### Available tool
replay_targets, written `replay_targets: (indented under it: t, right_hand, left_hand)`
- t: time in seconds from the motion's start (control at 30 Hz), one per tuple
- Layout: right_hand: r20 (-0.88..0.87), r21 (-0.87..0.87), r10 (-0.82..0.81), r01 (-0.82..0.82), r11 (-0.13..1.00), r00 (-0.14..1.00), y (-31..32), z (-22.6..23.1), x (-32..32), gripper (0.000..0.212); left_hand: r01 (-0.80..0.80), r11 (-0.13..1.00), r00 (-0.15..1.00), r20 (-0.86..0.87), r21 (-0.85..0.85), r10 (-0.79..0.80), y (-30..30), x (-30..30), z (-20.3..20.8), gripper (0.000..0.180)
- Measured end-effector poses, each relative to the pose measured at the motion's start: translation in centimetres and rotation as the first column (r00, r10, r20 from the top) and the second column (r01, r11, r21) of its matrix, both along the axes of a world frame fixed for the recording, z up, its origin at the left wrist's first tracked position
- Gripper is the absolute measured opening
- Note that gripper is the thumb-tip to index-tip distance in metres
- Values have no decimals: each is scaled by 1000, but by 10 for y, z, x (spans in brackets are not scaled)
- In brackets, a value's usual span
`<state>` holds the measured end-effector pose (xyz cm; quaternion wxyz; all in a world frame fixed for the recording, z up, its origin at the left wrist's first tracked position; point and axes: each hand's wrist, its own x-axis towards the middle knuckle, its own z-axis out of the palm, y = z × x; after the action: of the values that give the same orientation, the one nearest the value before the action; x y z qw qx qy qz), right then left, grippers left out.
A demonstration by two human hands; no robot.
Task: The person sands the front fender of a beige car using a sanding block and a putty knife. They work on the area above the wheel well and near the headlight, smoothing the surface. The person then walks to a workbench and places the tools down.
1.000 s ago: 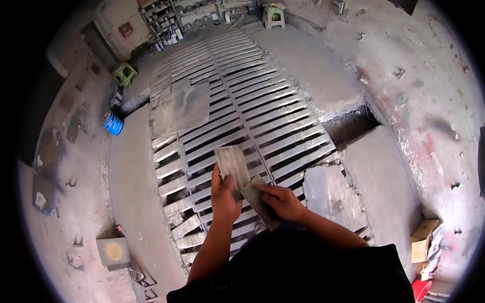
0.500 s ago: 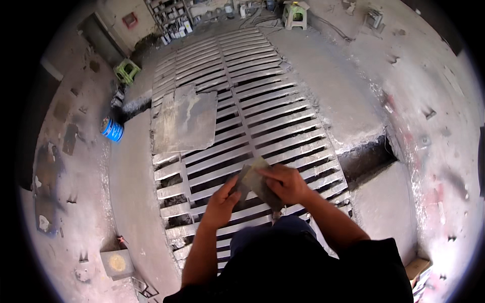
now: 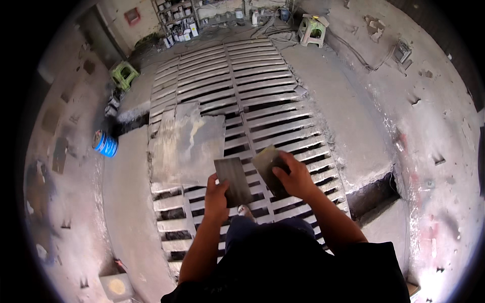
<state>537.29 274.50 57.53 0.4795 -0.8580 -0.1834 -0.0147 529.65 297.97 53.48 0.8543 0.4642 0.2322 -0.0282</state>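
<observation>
My left hand grips a dark grey, flat rectangular plate by its left edge, thumb lying across its face. Faint streaks run along that plate. In my right hand is a second flat plate, greyish with a yellowish upper end, tilted to the left. My right thumb and fingers cover part of it. A narrow gap separates the two plates, which are held above a slatted floor grating. The material of the plates is hard to make out.
A worn flat board lies on the grating. At the left stand a blue can and a green stool. A pale stool and shelves of cans are at the back. An open pit lies right; my shoe rests on the slats.
The two plates were overlapping and now are apart. My left hand has turned its plate face up, while my right hand has moved slightly right. The view has shifted too.
</observation>
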Motion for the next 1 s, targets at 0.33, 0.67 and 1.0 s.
replay_targets:
  t: [0.33,0.67,1.0]
  right_hand:
    - [341,138,251,-312,940,906,75,-15,202,39]
    - [296,-307,358,-266,914,885,73,-74,467,39]
    - [-442,558,602,-322,765,665,99,-39,676,28]
  left_hand:
    - [-215,926,952,280,310,127,12,251,10,26]
    - [-267,918,888,445,294,116,35,506,37,35]
    - [174,966,979,137,-190,-150,78,707,19,42]
